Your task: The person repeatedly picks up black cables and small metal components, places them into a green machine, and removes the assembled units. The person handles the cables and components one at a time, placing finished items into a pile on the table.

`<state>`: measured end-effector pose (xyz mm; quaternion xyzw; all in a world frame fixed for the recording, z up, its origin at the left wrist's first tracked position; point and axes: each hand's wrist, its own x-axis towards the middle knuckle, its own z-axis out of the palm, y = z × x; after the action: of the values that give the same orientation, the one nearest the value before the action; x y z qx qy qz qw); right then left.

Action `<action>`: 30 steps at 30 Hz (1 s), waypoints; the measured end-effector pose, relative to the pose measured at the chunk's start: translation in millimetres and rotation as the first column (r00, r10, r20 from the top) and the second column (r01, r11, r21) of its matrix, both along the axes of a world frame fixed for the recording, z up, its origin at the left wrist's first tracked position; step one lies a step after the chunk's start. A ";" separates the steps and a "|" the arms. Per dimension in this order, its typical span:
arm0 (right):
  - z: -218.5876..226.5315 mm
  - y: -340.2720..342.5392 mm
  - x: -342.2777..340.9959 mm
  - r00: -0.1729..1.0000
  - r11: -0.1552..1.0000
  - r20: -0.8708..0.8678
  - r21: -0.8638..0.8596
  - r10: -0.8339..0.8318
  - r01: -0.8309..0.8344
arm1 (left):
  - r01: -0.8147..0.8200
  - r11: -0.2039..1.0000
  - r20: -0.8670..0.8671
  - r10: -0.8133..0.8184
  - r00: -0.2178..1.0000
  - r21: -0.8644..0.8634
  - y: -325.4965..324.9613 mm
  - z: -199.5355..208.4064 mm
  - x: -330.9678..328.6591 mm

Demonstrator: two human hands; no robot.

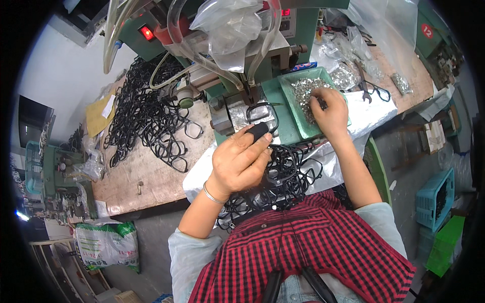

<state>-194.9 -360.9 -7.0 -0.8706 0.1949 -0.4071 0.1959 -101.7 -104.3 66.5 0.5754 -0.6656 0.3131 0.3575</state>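
My left hand [240, 164], with a black sleeve on one finger, grips a black eyeglass frame [277, 117] by its near part. The frame lies over the metal work plate [255, 115] under the head of a green bench machine [283, 132]. My right hand [331, 113] reaches into a green tray [309, 132] of small shiny metal parts [305, 91]. Its thumb and fingers are curled together; what they pinch is too small to make out. Below my hands, several more black eyeglass frames [283, 169] lie heaped near my lap.
A large pile of black eyeglass frames [151, 111] covers the bench's left side. Clear hoses [177, 30] and a plastic bag [227, 30] hang about the machine. Pliers [364, 83] and bagged small parts [400, 83] lie right. A blue crate [435, 199] stands on the floor.
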 end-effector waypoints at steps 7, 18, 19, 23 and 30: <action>-8.6 0.0 -19.3 0.866 0.559 0.481 0.760 -0.139 -0.332 | -0.648 0.761 -0.061 0.645 0.762 -0.042 63.6 -26.9 10.7; 11.1 22.8 14.4 0.969 0.748 0.247 0.638 0.025 -0.182 | -0.690 0.271 0.207 0.826 0.525 0.671 89.9 -73.0 167.6; 10.6 23.9 8.3 0.982 0.815 0.190 0.565 0.021 -0.127 | -0.663 0.293 0.146 0.840 0.522 0.689 97.5 -89.8 176.7; 6.2 13.7 -30.0 0.996 0.931 0.088 0.363 -0.015 -0.018 | -0.506 0.513 -0.149 0.789 0.596 0.693 103.7 -109.6 186.0; 73.8 45.2 -12.8 0.932 0.739 0.183 0.569 0.315 -0.361 | -0.620 0.777 -0.842 0.405 0.356 0.112 82.6 -68.4 142.1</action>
<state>-207.7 -315.7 66.7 -0.7700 0.1438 -0.3152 0.5358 40.4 -21.6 -1.9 0.7857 -0.1575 0.1714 0.5731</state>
